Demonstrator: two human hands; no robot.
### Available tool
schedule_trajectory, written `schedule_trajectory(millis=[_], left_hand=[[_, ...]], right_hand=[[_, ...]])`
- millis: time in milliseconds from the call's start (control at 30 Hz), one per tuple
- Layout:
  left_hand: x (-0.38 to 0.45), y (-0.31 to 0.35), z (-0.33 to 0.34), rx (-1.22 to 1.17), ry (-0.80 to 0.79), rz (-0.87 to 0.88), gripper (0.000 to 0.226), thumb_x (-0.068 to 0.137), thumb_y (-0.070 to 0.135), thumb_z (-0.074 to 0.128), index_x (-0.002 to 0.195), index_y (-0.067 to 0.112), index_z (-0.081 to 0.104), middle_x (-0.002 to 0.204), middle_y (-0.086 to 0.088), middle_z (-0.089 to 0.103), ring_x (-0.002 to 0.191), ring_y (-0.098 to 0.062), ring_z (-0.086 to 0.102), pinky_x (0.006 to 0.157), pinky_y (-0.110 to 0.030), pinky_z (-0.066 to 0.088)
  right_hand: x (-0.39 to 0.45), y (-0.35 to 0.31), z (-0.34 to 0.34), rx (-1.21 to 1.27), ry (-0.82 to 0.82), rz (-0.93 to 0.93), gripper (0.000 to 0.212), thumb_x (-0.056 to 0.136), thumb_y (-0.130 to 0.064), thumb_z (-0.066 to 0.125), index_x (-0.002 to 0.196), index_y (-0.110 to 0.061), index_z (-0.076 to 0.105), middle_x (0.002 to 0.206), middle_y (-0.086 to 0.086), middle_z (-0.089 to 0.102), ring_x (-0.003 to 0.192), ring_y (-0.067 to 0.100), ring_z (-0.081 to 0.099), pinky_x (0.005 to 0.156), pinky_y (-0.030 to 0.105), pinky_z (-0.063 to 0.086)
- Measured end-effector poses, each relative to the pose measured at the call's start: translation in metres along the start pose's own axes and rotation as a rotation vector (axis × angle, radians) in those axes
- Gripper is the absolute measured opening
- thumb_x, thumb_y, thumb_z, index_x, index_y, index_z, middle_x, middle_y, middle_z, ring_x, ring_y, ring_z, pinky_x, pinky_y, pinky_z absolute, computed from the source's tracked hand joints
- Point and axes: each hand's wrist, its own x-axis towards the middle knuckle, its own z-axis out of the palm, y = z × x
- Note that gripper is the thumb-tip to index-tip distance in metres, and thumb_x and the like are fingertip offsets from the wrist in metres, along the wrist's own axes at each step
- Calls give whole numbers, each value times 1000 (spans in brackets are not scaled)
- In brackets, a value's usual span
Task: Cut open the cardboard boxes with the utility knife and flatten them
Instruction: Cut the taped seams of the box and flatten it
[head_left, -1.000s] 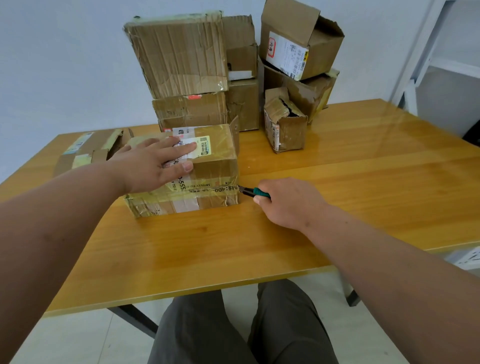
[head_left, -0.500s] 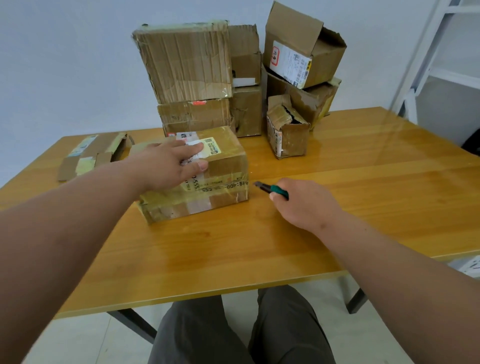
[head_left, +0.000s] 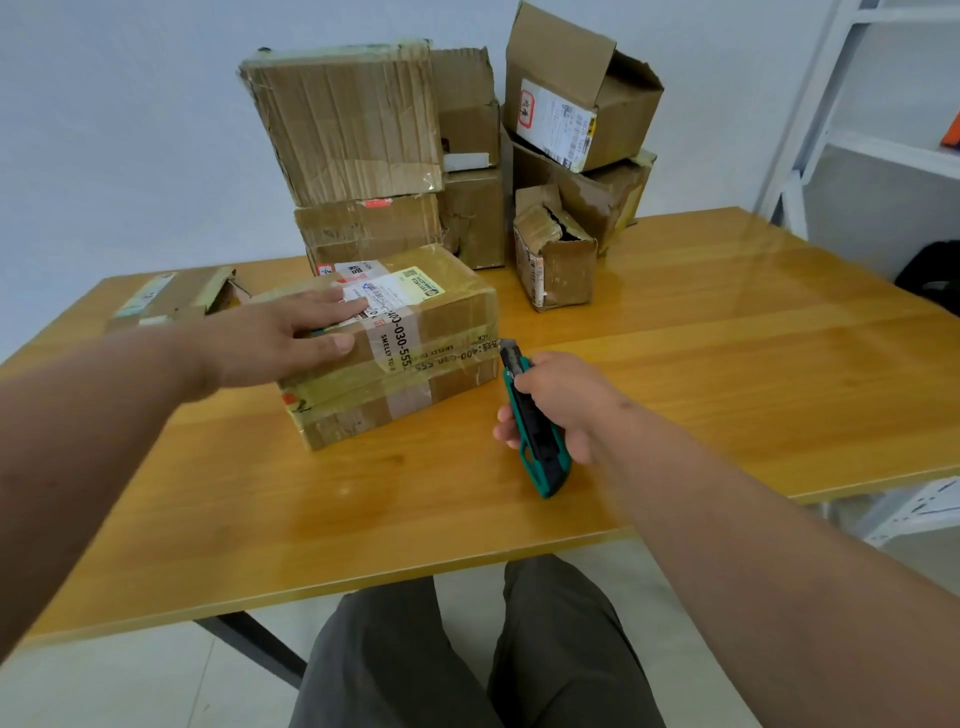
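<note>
On the worktop (head_left: 675, 374), yellow wood, glossy:

Right hand (head_left: 563, 402): grip closed around a utility knife (head_left: 535, 423), teal and black handle, fingers curled over its middle. Blade end points up and away, tip just beside the near right corner of the taped box; whether it touches the cardboard cannot be told. Butt end of the handle sticks out below the grip, toward the person.

Left hand (head_left: 291, 338): grip wide, fingers straight and flat, palm pressing down on the top of the taped box.

Taped box (head_left: 395, 353): one, brown cardboard, closed, wrapped in clear and printed tape, white shipping labels on top. Sits directly left of the knife grip and under the left palm, turned at a slight angle to the worktop edge.

Small box (head_left: 553, 260): one, torn open at the top, upright, beyond the knife grip and apart from the taped box.

Stacked boxes (head_left: 353, 119): several, worn and dented, piled against the wall (head_left: 130, 130) at the far side of the worktop, well beyond both hands. Upper right one has open flaps and a white label.

Flattened cardboard (head_left: 171, 299): one piece, lying flat with tape strips, beyond the left wrist, near the far left edge.

Shelf unit (head_left: 883, 145): white, standing to the far right of the knife grip, off the worktop.

Person's legs in dark trousers (head_left: 467, 660), below the near edge.
</note>
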Motion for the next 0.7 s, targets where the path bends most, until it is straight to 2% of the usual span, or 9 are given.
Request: schedule_trajectory(millis=[100, 200, 367, 433, 567, 700], left_hand=[[4, -7, 13, 22, 74, 56, 62, 78, 65, 48, 138, 54, 37, 155, 26, 18, 146, -5, 9, 119, -49, 14], [5, -8, 12, 21, 71, 48, 63, 78, 67, 46, 138, 55, 36, 155, 26, 18, 146, -4, 8, 120, -49, 13], [7, -3, 15, 44, 76, 43, 63, 79, 66, 43, 140, 54, 33, 156, 24, 18, 146, -7, 9, 119, -51, 12], [7, -1, 15, 51, 82, 46, 65, 79, 65, 42, 142, 51, 32, 157, 21, 18, 146, -7, 9, 119, -51, 12], [6, 3, 18, 77, 98, 49, 68, 79, 65, 39, 145, 48, 32, 158, 19, 17, 147, -8, 8, 120, -50, 11], [6, 6, 18, 74, 83, 33, 69, 80, 64, 38, 146, 45, 31, 159, 16, 15, 147, -11, 8, 119, -50, 14]], right_hand=[[2, 1, 7, 31, 23, -12, 30, 102, -6, 32, 128, -7, 45, 82, 17, 65, 60, 28, 68, 65, 39, 56], [4, 1, 10, 105, 65, -23, 24, 100, -7, 36, 120, -4, 50, 77, 16, 66, 59, 27, 67, 71, 43, 58], [3, 0, 19, 305, 103, 20, 13, 99, -10, 42, 92, -7, 52, 73, 13, 67, 52, 20, 64, 62, 37, 57], [2, 0, 27, 367, 131, 18, 11, 98, -8, 41, 93, -8, 51, 71, 12, 65, 47, 18, 62, 58, 36, 56], [2, 6, 46, 372, 196, -68, 25, 96, -3, 39, 116, -10, 51, 67, 11, 63, 44, 18, 60, 48, 29, 52], [-1, 9, 56, 404, 209, -94, 22, 96, -2, 39, 112, -14, 50, 65, 10, 62, 39, 14, 58, 39, 24, 48]])
